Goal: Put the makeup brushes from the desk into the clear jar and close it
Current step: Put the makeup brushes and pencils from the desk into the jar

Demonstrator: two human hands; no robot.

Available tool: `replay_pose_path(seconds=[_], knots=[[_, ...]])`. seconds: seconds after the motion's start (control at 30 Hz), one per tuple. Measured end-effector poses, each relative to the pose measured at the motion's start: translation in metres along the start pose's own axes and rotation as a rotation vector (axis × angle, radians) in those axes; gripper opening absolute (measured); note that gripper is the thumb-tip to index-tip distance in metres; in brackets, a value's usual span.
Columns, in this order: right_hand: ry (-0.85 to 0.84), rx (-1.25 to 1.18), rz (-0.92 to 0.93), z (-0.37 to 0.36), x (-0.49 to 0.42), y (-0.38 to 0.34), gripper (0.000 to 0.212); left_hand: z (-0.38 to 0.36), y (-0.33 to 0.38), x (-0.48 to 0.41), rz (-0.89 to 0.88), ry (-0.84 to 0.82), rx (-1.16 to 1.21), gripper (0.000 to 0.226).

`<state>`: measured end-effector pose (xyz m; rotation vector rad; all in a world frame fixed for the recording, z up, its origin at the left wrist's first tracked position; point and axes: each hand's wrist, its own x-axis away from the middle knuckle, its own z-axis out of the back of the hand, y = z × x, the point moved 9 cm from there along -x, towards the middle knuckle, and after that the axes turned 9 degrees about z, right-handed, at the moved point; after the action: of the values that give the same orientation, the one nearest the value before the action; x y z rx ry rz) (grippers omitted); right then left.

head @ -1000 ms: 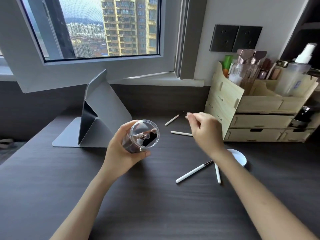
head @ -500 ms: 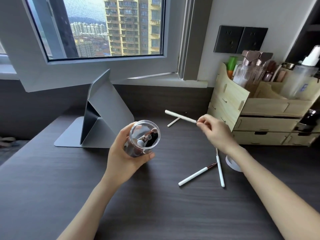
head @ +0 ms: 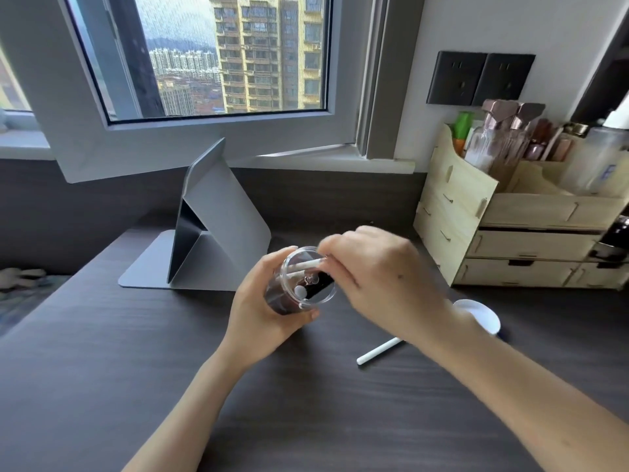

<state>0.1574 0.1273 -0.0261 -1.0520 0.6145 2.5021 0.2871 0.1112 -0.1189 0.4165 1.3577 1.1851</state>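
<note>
Left hand (head: 262,315) is wrapped around the jar (head: 299,282), holding it tilted over the desk (head: 136,386) with its open mouth turned toward the right hand (head: 377,277). That hand has its fingers pinched on a white brush (head: 304,266) and is feeding it across the rim; a few handles already sit inside. One more brush (head: 379,350) lies on the desk, near right, half tucked under the forearm, and the white lid (head: 483,316) waits just beyond it, by the drawers (head: 503,247).

Here's the risk: the brush is going in nearly flat. Let go like that and it could bridge the rim or slide back out, since the jar leans so far. Tip it further and the brushes inside may spill. The forearm could also nudge the loose brush toward the lid.
</note>
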Motion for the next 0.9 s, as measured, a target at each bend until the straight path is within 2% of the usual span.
replay_pose_path(seconds=[0.03, 0.1, 0.2, 0.27, 0.3, 0.33, 0.43, 0.5, 0.57, 0.73, 0.87, 0.9], knots=[[-0.01, 0.036, -0.001, -0.008, -0.004, -0.002, 0.01, -0.001, 0.001, 0.0, -0.001, -0.011, -0.003, 0.076], [-0.017, 0.057, -0.039, -0.02, -0.007, 0.001, 0.019, -0.002, 0.002, 0.0, 0.0, -0.025, -0.017, 0.075], [0.003, -0.181, -0.154, -0.021, -0.001, 0.019, 0.027, 0.0, 0.002, -0.001, 0.001, -0.029, -0.018, 0.075], [0.038, -0.355, -0.309, -0.012, 0.016, 0.044, 0.03, 0.003, -0.002, -0.002, 0.012, -0.021, -0.007, 0.079], [0.011, -0.347, -0.403, -0.01, 0.03, 0.06, 0.032, 0.003, -0.004, -0.003, 0.018, -0.02, 0.005, 0.081], [-0.068, -0.266, -0.499, -0.012, 0.048, 0.078, 0.034, 0.003, -0.006, -0.003, 0.024, -0.023, 0.019, 0.082], [-0.492, 0.035, -0.763, -0.031, 0.117, 0.126, 0.038, 0.001, -0.007, -0.005, 0.03, -0.03, 0.046, 0.08], [-0.675, 0.059, -0.891, -0.046, 0.153, 0.139, 0.038, -0.001, -0.007, -0.006, 0.023, -0.033, 0.041, 0.081], [-0.766, 0.033, -0.956, -0.059, 0.173, 0.141, 0.032, -0.002, -0.004, -0.007, 0.012, -0.033, 0.017, 0.082], [-0.79, 0.016, -1.001, -0.078, 0.189, 0.142, 0.014, 0.001, -0.008, -0.007, 0.022, -0.016, 0.007, 0.081], [-0.775, -0.012, -1.057, -0.084, 0.192, 0.146, 0.02, 0.001, -0.009, -0.007, 0.017, -0.022, -0.004, 0.081], [-0.728, 0.011, -1.056, -0.078, 0.186, 0.146, 0.02, 0.001, -0.009, -0.007, 0.021, -0.019, -0.001, 0.081]])
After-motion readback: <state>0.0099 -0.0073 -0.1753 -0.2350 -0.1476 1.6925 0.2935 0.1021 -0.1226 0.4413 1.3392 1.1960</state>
